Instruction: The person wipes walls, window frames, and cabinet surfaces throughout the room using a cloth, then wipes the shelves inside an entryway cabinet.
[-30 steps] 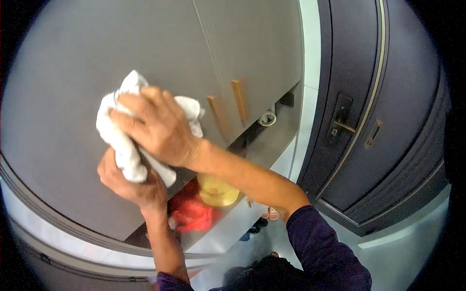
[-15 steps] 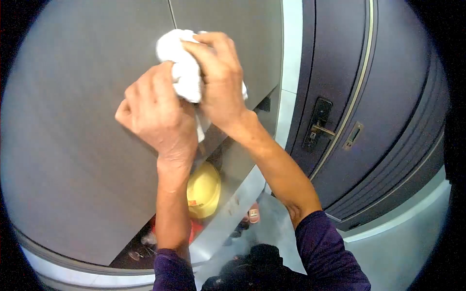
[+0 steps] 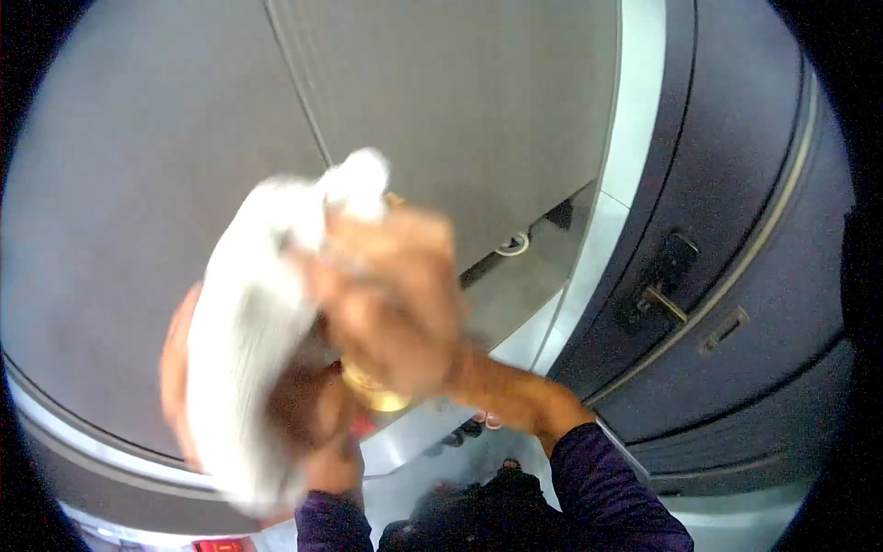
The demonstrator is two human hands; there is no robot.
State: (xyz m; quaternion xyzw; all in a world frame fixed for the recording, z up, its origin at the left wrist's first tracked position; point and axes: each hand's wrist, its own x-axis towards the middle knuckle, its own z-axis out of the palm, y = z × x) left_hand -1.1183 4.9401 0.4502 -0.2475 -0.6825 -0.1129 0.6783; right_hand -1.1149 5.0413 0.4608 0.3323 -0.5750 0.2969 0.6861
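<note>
A white cloth (image 3: 248, 340), smeared by motion, hangs between my two hands in front of the grey cabinet doors. My left hand (image 3: 317, 405) is at the cloth's lower left, mostly covered by it, with only the thumb side and an outer edge showing. Closed fingers of my right hand (image 3: 395, 299) grip the cloth's upper right part; this hand is blurred. Behind and below the hands, part of a yellow hard hat (image 3: 377, 394) shows, the remainder hidden by my right hand.
Tall grey cabinet doors (image 3: 460, 110) fill the left and middle, split by a thin seam. A white ring-shaped thing (image 3: 512, 244) shows on the low shelf. To the right stands a dark door with a lever handle (image 3: 664, 302). Shoes (image 3: 464, 431) lie on the floor.
The cloth was bunched against the cabinet door between both hands; now it is spread longer, nearer the camera and lower. My left hand has moved behind it. The view has shifted left.
</note>
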